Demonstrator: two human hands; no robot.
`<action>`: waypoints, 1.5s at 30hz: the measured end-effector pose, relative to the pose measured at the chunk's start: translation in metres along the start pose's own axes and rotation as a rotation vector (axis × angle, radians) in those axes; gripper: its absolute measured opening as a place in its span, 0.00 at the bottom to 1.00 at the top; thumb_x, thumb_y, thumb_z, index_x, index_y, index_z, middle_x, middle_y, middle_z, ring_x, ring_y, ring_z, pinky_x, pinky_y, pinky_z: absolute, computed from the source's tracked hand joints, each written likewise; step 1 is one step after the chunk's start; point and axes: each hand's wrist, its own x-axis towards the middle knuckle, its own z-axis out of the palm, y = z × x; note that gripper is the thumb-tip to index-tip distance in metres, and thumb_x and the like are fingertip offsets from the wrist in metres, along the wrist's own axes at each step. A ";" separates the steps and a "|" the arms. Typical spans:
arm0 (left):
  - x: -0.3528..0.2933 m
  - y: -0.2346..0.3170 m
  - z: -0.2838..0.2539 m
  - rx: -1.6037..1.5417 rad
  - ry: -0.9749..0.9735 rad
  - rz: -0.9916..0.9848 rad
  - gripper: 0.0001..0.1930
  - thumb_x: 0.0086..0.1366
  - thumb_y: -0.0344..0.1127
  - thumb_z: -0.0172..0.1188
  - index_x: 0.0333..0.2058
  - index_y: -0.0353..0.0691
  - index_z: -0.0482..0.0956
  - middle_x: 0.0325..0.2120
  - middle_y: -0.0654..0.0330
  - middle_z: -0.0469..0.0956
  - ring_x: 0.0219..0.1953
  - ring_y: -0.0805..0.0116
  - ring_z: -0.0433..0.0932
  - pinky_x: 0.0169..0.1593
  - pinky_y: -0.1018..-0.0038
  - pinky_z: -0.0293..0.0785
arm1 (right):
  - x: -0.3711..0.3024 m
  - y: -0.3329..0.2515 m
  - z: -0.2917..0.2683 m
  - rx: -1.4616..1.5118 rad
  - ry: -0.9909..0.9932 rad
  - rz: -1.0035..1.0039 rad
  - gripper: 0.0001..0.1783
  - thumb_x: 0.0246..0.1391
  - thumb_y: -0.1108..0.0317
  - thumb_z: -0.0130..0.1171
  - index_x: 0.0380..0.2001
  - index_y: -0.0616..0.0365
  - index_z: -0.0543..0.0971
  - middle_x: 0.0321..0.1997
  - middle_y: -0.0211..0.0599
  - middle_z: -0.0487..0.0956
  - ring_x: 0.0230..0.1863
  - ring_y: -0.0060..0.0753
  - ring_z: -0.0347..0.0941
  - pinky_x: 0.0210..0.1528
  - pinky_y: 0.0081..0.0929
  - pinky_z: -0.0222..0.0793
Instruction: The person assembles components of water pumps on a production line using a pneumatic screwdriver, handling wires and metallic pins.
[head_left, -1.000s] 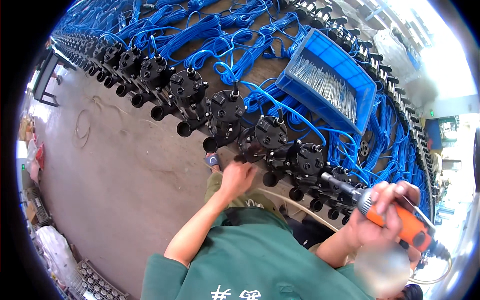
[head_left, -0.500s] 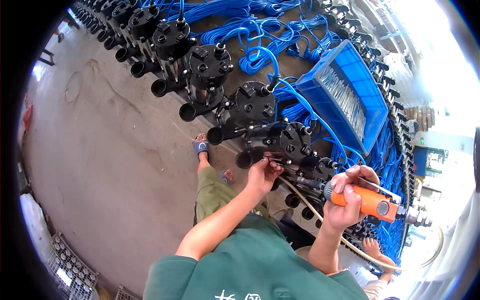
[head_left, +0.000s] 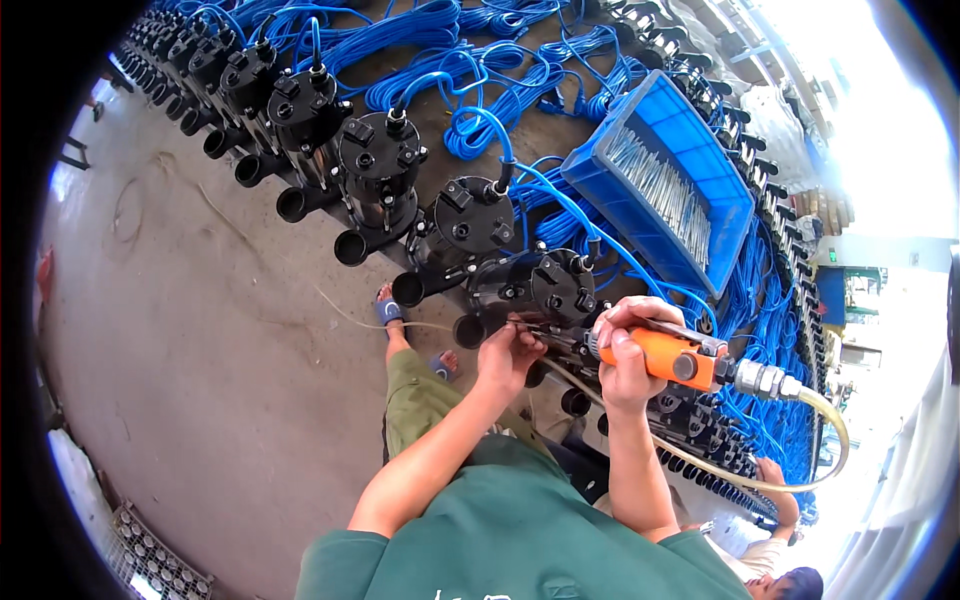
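Note:
My right hand point(head_left: 628, 368) grips an orange air screwdriver point(head_left: 672, 358), its nose pointing left at a black pump point(head_left: 540, 288) in the row before me. Close by that pump's lower side is my left hand point(head_left: 508, 358), thumb and fingers pinched together. Something thin and dark seems to sit at those fingertips, too small to make out. The screwdriver's tip comes near the left fingers; whether they touch cannot be told. From the tool's rear fitting a pale yellow air hose point(head_left: 835, 425) loops down and back under my right forearm.
Beyond the row stands a blue bin point(head_left: 740, 205) holding many thin metal rods point(head_left: 665, 195). Coiled blue cables point(head_left: 410, 45) cover the ground behind the pumps. More black pumps point(head_left: 380, 165) run to the far left. A co-worker point(head_left: 780, 560) is at the lower right.
My right hand has brought the air screwdriver leftward, nearer my left hand and the pump. The whole view has shifted a little, and the co-worker's head now shows at the lower right.

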 end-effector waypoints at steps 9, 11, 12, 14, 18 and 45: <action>-0.046 0.052 0.039 1.544 0.122 1.051 0.49 0.42 0.36 0.80 0.60 0.30 0.61 0.56 0.44 0.68 0.60 0.48 0.66 0.62 0.60 0.66 | -0.008 0.035 -0.042 0.070 0.002 0.149 0.15 0.53 0.80 0.53 0.46 0.64 0.70 0.39 0.50 0.79 0.27 0.26 0.73 0.35 0.26 0.74; -0.029 0.061 0.040 1.486 -0.099 1.064 0.61 0.36 0.36 0.83 0.68 0.33 0.53 0.58 0.44 0.68 0.61 0.46 0.67 0.65 0.60 0.65 | -0.007 0.041 -0.047 0.107 -0.042 0.105 0.15 0.53 0.81 0.52 0.45 0.64 0.70 0.40 0.50 0.79 0.28 0.27 0.74 0.35 0.26 0.75; -0.022 0.068 0.041 1.480 -0.176 1.023 0.62 0.35 0.36 0.83 0.68 0.34 0.53 0.57 0.45 0.69 0.60 0.47 0.69 0.64 0.59 0.66 | -0.005 0.043 -0.047 0.129 -0.057 0.083 0.15 0.53 0.81 0.52 0.45 0.64 0.70 0.40 0.50 0.79 0.28 0.27 0.74 0.35 0.26 0.75; -0.007 0.081 0.044 1.457 -0.317 0.980 0.63 0.34 0.36 0.84 0.69 0.37 0.52 0.56 0.46 0.71 0.59 0.48 0.72 0.62 0.59 0.69 | 0.005 0.032 -0.031 0.105 -0.089 0.056 0.16 0.52 0.80 0.53 0.46 0.64 0.71 0.40 0.50 0.80 0.28 0.27 0.74 0.35 0.26 0.75; 0.012 0.099 0.044 1.371 -0.536 0.887 0.64 0.35 0.37 0.85 0.69 0.39 0.52 0.56 0.46 0.73 0.57 0.50 0.75 0.60 0.61 0.72 | 0.027 -0.026 0.027 -0.129 -0.094 0.049 0.21 0.50 0.79 0.54 0.51 0.66 0.71 0.41 0.51 0.80 0.27 0.27 0.75 0.32 0.24 0.74; 0.022 0.097 0.031 1.353 -0.550 0.973 0.58 0.36 0.38 0.84 0.64 0.34 0.57 0.53 0.44 0.76 0.57 0.50 0.77 0.60 0.61 0.72 | 0.056 -0.012 0.071 -0.148 -0.378 0.062 0.16 0.51 0.80 0.55 0.45 0.66 0.73 0.40 0.46 0.80 0.29 0.25 0.75 0.34 0.24 0.75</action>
